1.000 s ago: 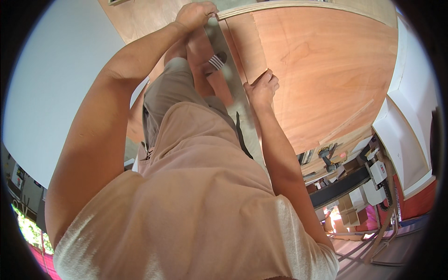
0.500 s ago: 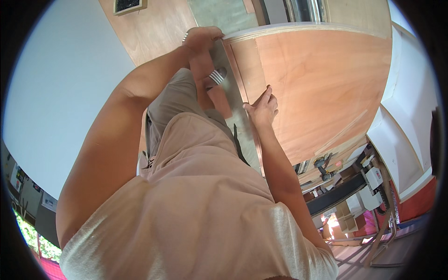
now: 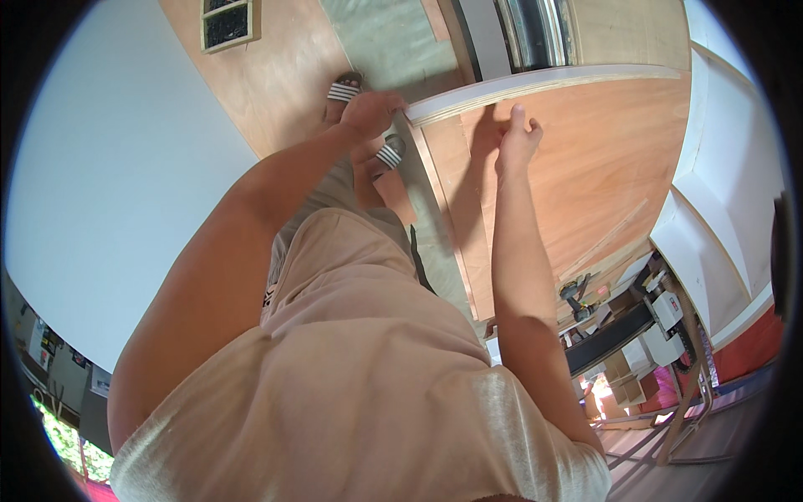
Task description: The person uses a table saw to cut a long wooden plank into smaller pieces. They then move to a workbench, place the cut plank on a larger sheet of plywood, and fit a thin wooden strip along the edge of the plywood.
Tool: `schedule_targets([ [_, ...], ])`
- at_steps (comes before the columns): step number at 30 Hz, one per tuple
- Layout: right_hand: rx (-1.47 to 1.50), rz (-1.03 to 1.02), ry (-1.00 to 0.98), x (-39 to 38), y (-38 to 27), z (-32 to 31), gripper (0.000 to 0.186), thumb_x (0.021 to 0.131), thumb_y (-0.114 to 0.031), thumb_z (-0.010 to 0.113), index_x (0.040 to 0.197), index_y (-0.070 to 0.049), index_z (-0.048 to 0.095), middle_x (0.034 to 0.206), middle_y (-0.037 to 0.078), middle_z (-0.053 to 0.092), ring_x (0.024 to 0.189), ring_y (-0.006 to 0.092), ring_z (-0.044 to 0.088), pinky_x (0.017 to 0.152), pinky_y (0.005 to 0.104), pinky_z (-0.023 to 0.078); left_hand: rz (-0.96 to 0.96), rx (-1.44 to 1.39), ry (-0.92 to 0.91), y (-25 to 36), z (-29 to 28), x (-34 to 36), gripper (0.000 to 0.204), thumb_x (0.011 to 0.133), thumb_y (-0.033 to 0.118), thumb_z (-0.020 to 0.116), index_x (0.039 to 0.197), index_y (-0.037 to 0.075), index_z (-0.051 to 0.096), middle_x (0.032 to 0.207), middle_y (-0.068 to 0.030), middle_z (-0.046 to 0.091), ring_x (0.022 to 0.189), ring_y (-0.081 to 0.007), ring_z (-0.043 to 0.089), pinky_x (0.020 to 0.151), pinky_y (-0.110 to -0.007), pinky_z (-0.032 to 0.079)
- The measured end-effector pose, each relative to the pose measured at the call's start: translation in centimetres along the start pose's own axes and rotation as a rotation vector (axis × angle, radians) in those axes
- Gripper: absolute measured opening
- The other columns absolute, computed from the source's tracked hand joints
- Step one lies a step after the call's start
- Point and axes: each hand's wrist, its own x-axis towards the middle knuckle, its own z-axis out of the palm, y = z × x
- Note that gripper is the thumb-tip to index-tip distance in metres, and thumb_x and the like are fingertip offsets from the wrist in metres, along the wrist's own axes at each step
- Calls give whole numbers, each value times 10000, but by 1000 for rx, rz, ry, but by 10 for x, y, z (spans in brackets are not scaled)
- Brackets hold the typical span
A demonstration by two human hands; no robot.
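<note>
My two bare hands at a large wooden panel (image 3: 585, 155), seen from above. The panel lies to my right, its far edge bordered by a long strip (image 3: 544, 81) with a white upper face and a pale, layered side. My left hand (image 3: 370, 115) is at the strip's left end, fingers curled toward the corner; its fingertips are hidden, so I cannot tell whether it grips the strip or merely rests against it. My right hand (image 3: 519, 149) is over the panel, near the strip, loosely open with nothing in its grasp (its forearm's dark shadow falls on the wood beside it). Below my left hand are my striped sandals (image 3: 390, 153). A broad white surface (image 3: 125, 167) fills the left side; a power drill (image 3: 577, 303) lies beyond the panel's lower right edge.
</note>
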Motion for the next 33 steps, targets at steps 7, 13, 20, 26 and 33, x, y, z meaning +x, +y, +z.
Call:
schedule_targets([
  [7,165,285,103,58,-55,56,430,905,-333,782,1011,39,594,720,98,595,527,204,526,475,406,445,-132,-207,-223,7,-22,17,243,918,226,611,1053,66,733,1083,-151,723,1093,-340,667,953,-431,518],
  [13,209,252,171,57,-51,69,520,882,-41,706,1289,102,416,1047,251,629,696,281,666,465,380,480,-265,-209,-373,64,-41,23,681,901,449,659,1423,34,516,1404,-243,533,1349,-416,489,1119,-478,398],
  [20,406,171,258,50,-60,65,510,845,51,660,1303,105,441,1179,259,619,1004,312,680,741,400,572,-263,295,-272,120,-37,15,880,856,247,709,1589,78,253,1555,-252,366,1483,-434,298,1147,-639,308],
  [26,562,-91,192,-5,-65,0,362,869,42,659,1205,69,527,1114,172,636,942,268,660,774,375,556,-70,270,-253,153,-29,-33,873,855,191,682,1588,51,230,1438,-250,462,1340,-434,458,1073,-603,373],
  [33,486,-286,327,-137,-56,-136,371,929,33,610,1294,31,545,1162,119,653,1028,210,642,915,331,509,406,86,-402,227,-3,-123,1165,773,414,812,1554,-128,138,1214,-270,506,1060,-380,564,925,-503,443],
])
